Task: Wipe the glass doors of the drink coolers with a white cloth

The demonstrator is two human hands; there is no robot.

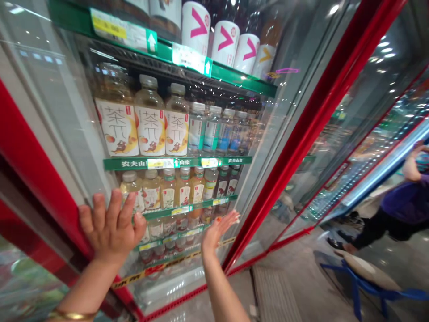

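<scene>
Before me stands a red-framed glass door (248, 192) of a drinks fridge. My left hand (112, 223) has its fingers spread at the door's left edge, over the red frame and glass; whether it presses on them I cannot tell. Lower right, my right hand (217, 230) is held with fingers stretched out near the glass, holding nothing. Behind the glass, large tea bottles (150, 129) with white and yellow labels line a shelf, beside smaller water bottles (212, 127). Under them is a row of smaller drink bottles (184, 192), partly hidden by my left hand.
Green shelf strips (181, 163) carry price tags. White bottles with a pink mark (196, 29) stand on the top shelf. At right, a person in a purple top (407, 201) is beside a blue stool (357, 286) with a beige seat. Grey floor (301, 277) lies between.
</scene>
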